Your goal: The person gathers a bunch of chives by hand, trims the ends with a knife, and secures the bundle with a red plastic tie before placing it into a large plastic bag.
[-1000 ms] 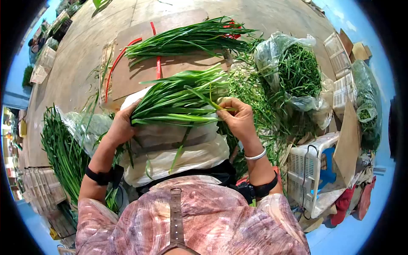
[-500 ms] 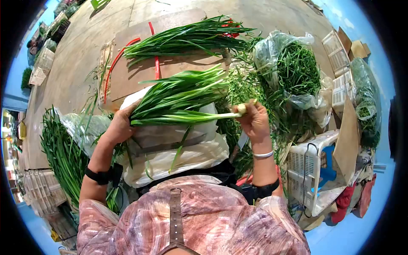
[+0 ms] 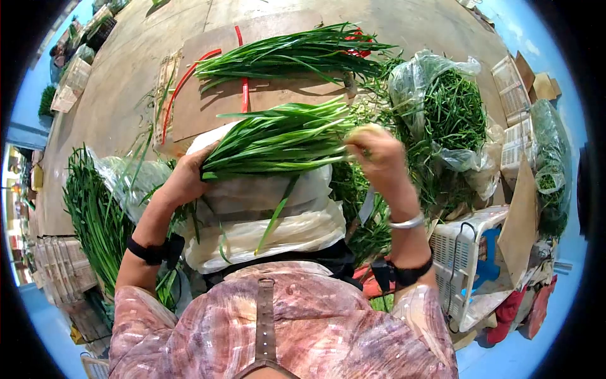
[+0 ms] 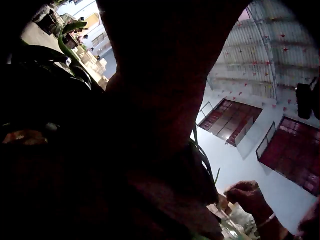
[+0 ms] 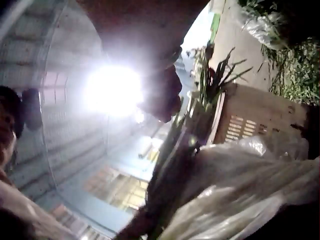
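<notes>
A bundle of long green leafy stalks (image 3: 278, 140) lies across the person's lap, over pale plastic sheeting (image 3: 271, 218). The left hand (image 3: 187, 177) grips its leaf end, thumb on top. At the pale stem end, the right hand (image 3: 382, 158) is blurred, with curled fingers pinching a stalk's end; a small yellowish bit shows at its top. In the left wrist view the right hand (image 4: 247, 197) appears small, its fingers bent together. The right wrist view shows dark fingers (image 5: 167, 97) above the stalks (image 5: 170, 172).
A second bundle (image 3: 290, 58) lies on a board (image 3: 208, 120) with red straps (image 3: 245, 95). Leafy scraps fill an open plastic bag (image 3: 449, 107) at the right, above a white crate (image 3: 451, 252). More long leaves (image 3: 95, 215) stand at the left.
The right hand has moved up from the extended stalk's bulb end, closer to the bundle's stem end. The left hand keeps its grip. The head view has shifted slightly.
</notes>
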{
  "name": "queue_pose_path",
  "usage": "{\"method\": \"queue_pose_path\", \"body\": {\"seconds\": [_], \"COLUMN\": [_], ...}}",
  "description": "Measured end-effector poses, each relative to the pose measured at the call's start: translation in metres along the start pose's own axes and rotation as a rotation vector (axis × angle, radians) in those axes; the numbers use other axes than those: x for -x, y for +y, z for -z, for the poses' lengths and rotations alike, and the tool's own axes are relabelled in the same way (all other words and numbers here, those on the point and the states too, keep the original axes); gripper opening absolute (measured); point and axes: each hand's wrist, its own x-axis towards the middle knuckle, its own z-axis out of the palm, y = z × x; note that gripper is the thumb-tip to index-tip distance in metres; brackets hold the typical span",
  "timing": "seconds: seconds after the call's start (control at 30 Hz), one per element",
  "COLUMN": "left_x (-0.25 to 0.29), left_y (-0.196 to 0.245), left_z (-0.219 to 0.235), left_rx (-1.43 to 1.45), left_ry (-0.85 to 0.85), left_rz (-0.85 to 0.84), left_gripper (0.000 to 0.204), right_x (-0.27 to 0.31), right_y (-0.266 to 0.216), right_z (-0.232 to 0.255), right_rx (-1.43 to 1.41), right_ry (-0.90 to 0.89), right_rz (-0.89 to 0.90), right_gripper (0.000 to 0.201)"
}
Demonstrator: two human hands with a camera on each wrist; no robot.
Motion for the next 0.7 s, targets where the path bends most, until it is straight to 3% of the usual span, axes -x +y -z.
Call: {"method": "queue_pose_path", "body": {"seconds": [0.13,0.2,0.27,0.33,0.37,0.47,0.53,0.6,0.67,0.7], "left_x": [-0.002,-0.002,-0.003,-0.002,-0.001,-0.004,-0.002,-0.002,-0.001,-0.001], "left_y": [-0.002,0.017,0.017,0.013,0.011,0.004,-0.001,-0.001,0.002,0.005], "left_z": [0.010,0.018,0.016,0.015,0.014,0.009,0.006,0.005,0.003,0.003], "left_rx": [0.019,-0.055,-0.037,-0.018,-0.017,0.005,0.055,0.004,-0.050,-0.039], "left_ry": [-0.032,-0.129,-0.107,-0.107,-0.108,-0.106,-0.076,-0.050,-0.037,-0.025], "left_rz": [0.033,0.132,0.082,0.098,0.098,0.064,0.020,-0.032,-0.083,-0.094], "left_gripper": [0.073,0.072,0.071,0.069,0.069,0.069,0.068,0.068,0.068,0.067], "right_x": [-0.013,-0.011,-0.004,0.005,0.012,0.023,0.029,0.022,0.003,-0.004], "right_y": [0.009,0.004,0.006,0.013,0.015,0.034,0.058,0.069,0.046,0.037], "right_z": [-0.055,-0.055,-0.048,-0.039,-0.033,-0.013,0.002,0.013,0.017,0.005], "right_rx": [0.268,0.225,0.201,-0.507,-0.810,-1.354,-1.017,-0.717,-0.595,-0.473], "right_ry": [-0.120,-0.114,-0.095,-0.011,0.003,0.054,0.087,0.202,0.116,0.101], "right_rz": [0.156,0.184,0.196,-0.104,-0.399,-0.534,-0.756,-0.699,-0.541,-0.333], "right_gripper": [0.011,0.009,0.008,0.008,0.006,0.007,0.008,0.007,0.011,0.015]}}
